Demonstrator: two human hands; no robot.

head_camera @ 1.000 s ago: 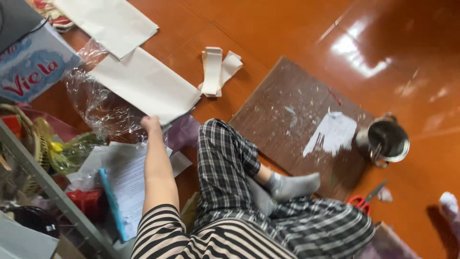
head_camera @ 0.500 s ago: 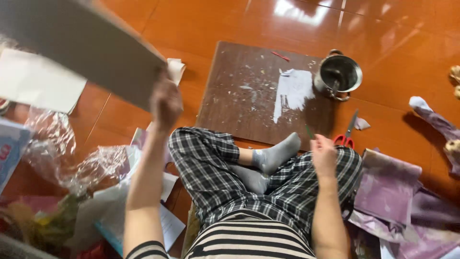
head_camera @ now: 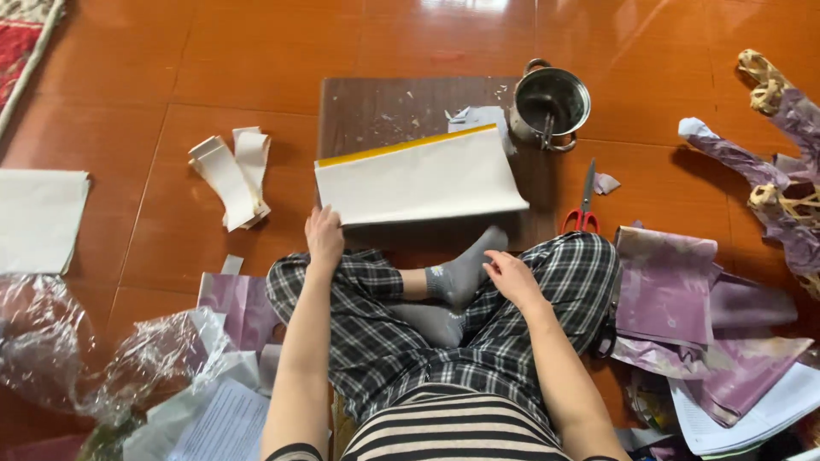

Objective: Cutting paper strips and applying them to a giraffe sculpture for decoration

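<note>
I sit cross-legged on an orange floor in plaid trousers and grey socks. My left hand (head_camera: 325,239) grips the near left corner of a white sheet of paper with a yellow far edge (head_camera: 423,175). The sheet lies over a brown board (head_camera: 376,111) speckled with white scraps. My right hand (head_camera: 511,275) rests on my right knee with its fingers loosely apart and nothing in it. Red-handled scissors (head_camera: 582,205) lie on the floor just beyond that knee.
A steel pot (head_camera: 552,102) stands on the board's far right corner. Folded white strips (head_camera: 232,175) lie to the left, more white paper (head_camera: 38,218) further left. Crumpled clear plastic (head_camera: 102,367) is at lower left. Purple papers (head_camera: 692,316) pile up on the right.
My left hand has brought the white sheet from the left, lifted it overhead and laid it on the board. My view has swung to face the board. My right hand stays at my knee.
</note>
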